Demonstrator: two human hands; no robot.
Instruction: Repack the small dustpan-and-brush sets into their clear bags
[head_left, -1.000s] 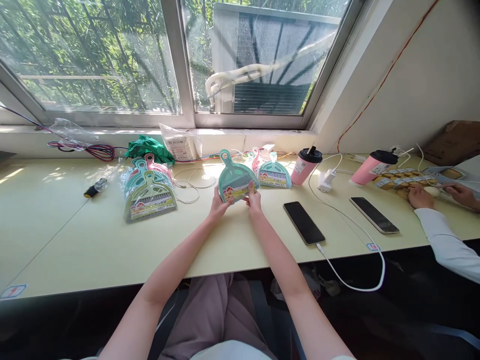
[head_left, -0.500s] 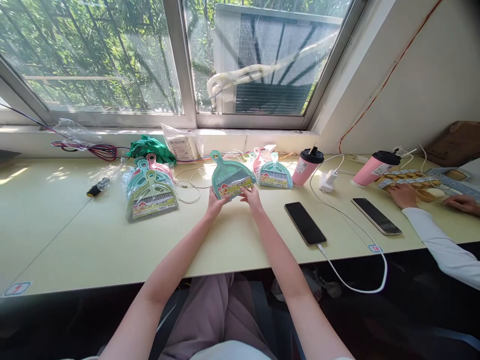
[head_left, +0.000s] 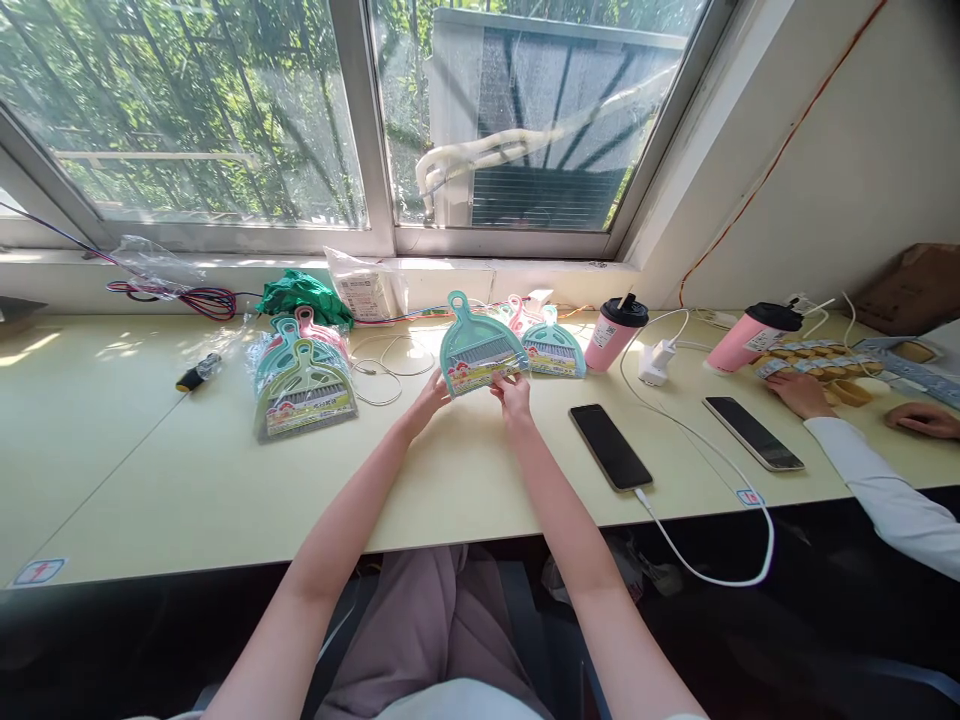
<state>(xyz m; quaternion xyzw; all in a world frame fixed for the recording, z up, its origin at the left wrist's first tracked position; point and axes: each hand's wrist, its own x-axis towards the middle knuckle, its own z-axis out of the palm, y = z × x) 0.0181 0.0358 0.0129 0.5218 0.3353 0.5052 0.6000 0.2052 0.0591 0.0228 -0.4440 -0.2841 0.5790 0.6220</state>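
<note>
A teal dustpan and brush set point(head_left: 482, 345) in clear wrap is held tilted up above the table, its handle pointing to the window. My right hand point(head_left: 513, 396) pinches its lower edge near the label. At its lower left corner is my left hand point(head_left: 433, 397), with fingers around the edge. Just behind to the right lies another teal set point(head_left: 553, 350), next to a pink one point(head_left: 516, 313). On the left, a stack of wrapped sets has a green one point(head_left: 307, 395) on top.
Two pink cups point(head_left: 613, 338) with black lids stand at the right, near a white charger point(head_left: 656, 362) and two phones point(head_left: 611, 447). A screwdriver point(head_left: 198, 373) lies left. Another person's hand point(head_left: 801, 394) rests by a yellow-brown tray point(head_left: 817, 358).
The held teal set has moved slightly right and upward, and its face shows more squarely. Both my hands have shifted with it.
</note>
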